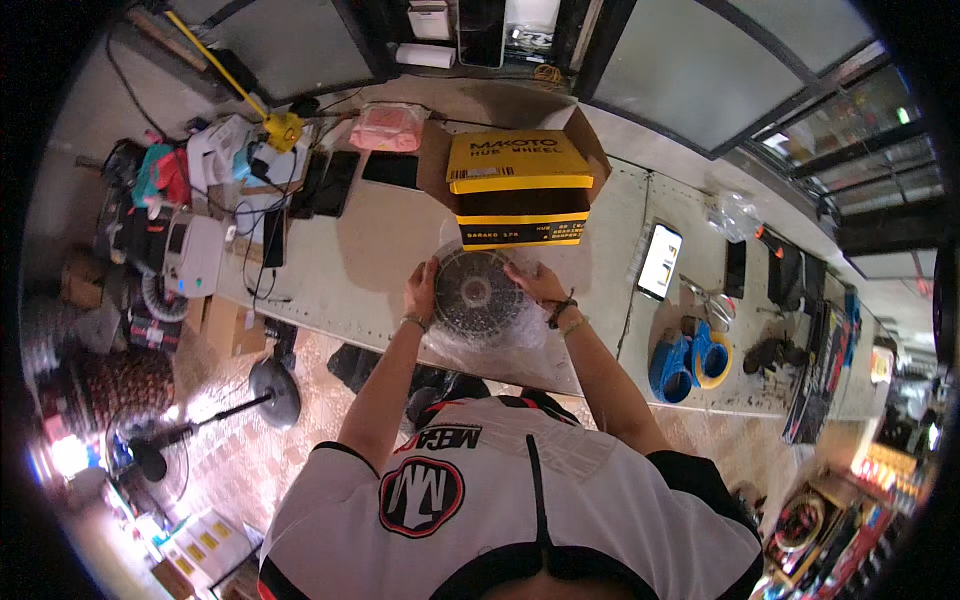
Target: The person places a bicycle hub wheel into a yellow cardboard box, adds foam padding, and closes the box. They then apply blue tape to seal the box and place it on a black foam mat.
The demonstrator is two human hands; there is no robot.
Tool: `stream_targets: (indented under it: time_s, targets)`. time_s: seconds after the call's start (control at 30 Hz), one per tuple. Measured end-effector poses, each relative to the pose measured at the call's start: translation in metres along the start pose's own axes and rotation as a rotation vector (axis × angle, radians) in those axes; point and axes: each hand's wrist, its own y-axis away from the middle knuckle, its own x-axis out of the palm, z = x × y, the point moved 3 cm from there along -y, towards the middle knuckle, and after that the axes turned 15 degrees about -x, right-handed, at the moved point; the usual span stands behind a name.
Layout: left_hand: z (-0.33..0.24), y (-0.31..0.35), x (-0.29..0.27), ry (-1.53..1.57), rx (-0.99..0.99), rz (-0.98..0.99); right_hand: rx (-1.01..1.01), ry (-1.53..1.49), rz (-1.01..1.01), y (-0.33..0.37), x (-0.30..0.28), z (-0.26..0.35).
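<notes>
On the table [350, 262], on the person's side of an open yellow-and-black box [520, 207], lies a dark round disc [477, 290] with clear plastic wrap [522, 336] at its near side. The left hand [421, 288] and right hand [538, 284] grasp its opposite edges. The box is open and the disc outside it; the wrapping seems unfinished business, though whether it encloses the disc I cannot tell.

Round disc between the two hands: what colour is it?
The disc looks dark grey, with a paler ring around its centre; best seen in the head view.
</notes>
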Motion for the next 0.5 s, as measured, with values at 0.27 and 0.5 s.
stream_targets:
  time_s: [0.27, 0.5]
  targets:
    - [0.016, -0.013, 0.008, 0.118, -0.005, 0.184, 0.140, 0.128, 0.074, 0.058, 0.010, 0.042]
    - [-0.077, 0.051, 0.028, 0.033, 0.790, -0.003, 0.342, 0.067, -0.257, 0.154, 0.019, 0.028]
